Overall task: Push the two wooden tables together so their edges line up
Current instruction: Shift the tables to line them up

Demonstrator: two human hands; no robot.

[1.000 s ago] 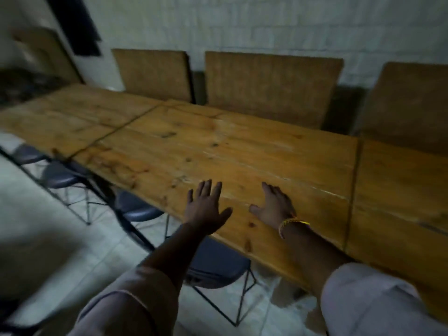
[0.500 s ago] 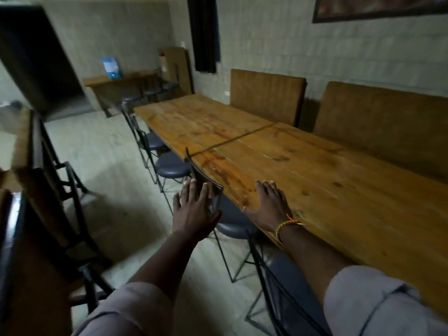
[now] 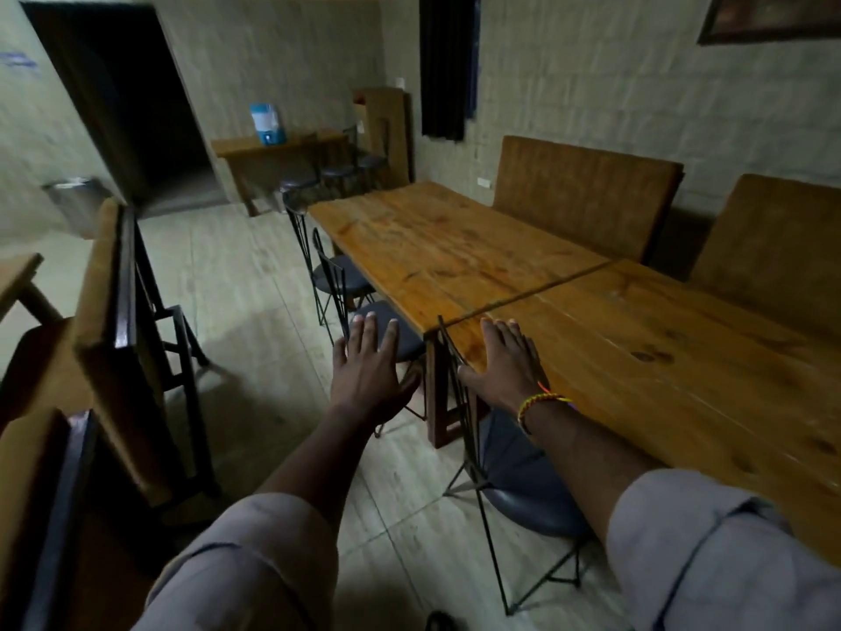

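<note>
Right hand (image 3: 503, 362) flat, fingers apart, on near brown wooden worktop (image 3: 673, 357) beside seam, far wooden worktop (image 3: 437, 248) at twelve o'clock, left hand (image 3: 368, 371) spread, empty, in air.

Honey-brown knotted wooden tables (image 3: 614, 339), dark blue chair seats (image 3: 532, 489), red-yellow-green braided wristband (image 3: 539, 402), pale grey sleeves (image 3: 710, 553)

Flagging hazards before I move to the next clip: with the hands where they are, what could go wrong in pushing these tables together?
1. Only the right hand lies on the near table, at its corner; the left hand hovers off it, so a push may skew the seam.
2. A chair tucked under the near edge could snag.
3. Fingers near the seam could be pinched against the far table.
</note>
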